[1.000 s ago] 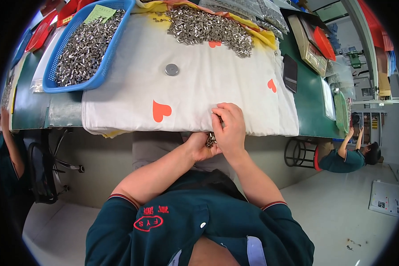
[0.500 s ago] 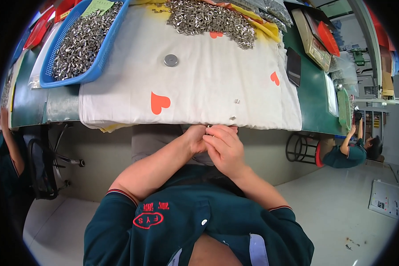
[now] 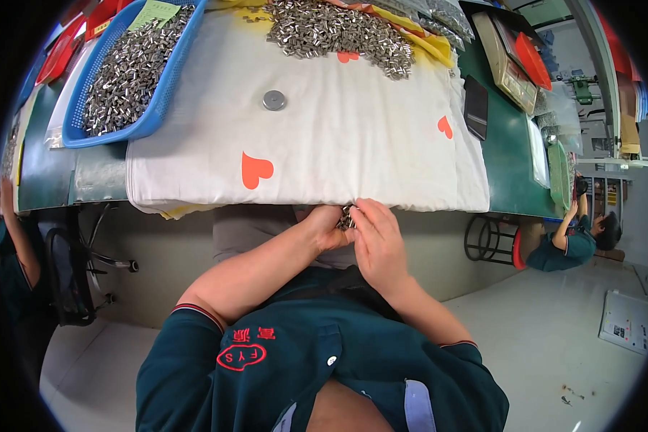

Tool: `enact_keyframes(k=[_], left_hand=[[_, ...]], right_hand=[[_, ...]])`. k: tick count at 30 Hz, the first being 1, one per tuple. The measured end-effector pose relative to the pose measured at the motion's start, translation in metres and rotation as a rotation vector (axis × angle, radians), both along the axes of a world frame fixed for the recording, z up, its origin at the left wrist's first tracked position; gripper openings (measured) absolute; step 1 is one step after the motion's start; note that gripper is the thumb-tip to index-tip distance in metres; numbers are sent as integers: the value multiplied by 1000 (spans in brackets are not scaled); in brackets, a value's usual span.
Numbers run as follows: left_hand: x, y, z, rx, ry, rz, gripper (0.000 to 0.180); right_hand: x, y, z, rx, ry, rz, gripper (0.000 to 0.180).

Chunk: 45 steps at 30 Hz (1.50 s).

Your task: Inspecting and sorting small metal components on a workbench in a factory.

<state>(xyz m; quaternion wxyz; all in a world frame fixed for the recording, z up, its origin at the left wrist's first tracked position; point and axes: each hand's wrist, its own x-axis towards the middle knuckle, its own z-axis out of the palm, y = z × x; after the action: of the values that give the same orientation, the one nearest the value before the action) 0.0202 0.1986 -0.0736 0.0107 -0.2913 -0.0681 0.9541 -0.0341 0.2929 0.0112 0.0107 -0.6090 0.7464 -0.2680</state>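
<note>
My left hand is cupped just off the table's front edge, around several short silvery metal cylinders. Right beside it is my right hand, its fingertips at the white cloth's edge and its thumb by the cylinders. Those fingers are bent together, and whatever is between them is hidden. On the white cloth, printed with red hearts, rests a round grey metal disc. A large heap of the same kind of cylinders spreads at the cloth's far side.
A blue plastic basket full of similar metal pieces stands at the far left. To the right, a dark phone-like slab lies on the green table. A red-topped stool and another person are farther right.
Two small cylinders that lay near the cloth's front edge are gone from there. My right hand has shifted slightly right, and the cylinders in my left hand now show more plainly.
</note>
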Motion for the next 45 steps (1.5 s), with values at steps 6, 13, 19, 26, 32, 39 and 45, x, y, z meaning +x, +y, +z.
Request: enact_keyframes(k=[6,13,19,26,32,39,45], left_hand=[[13,-10,1,-95,92,-121,27],[68,-15,18,59,85,-97,24],[112,-84,122,-118,160,367,21],[149,-244,154,-950,-60,868,26],[169,-340,138,-1295,-492,707,37],[165,-329,155,-1840,-890,119,42],[168,-316,131,-2655,-1038,-727,40]], right_hand=[[-10,14,11,-78,-169,5,23],[-36,7,27,-188,-109,-82,19],[-44,-5,36,-302,-106,-135,20],[-52,-16,22,-275,-68,-138,19],[-52,-12,16,-246,-69,-180,19],[-64,-15,16,-238,-98,-213,18],[-64,-26,20,-232,-119,-170,18]])
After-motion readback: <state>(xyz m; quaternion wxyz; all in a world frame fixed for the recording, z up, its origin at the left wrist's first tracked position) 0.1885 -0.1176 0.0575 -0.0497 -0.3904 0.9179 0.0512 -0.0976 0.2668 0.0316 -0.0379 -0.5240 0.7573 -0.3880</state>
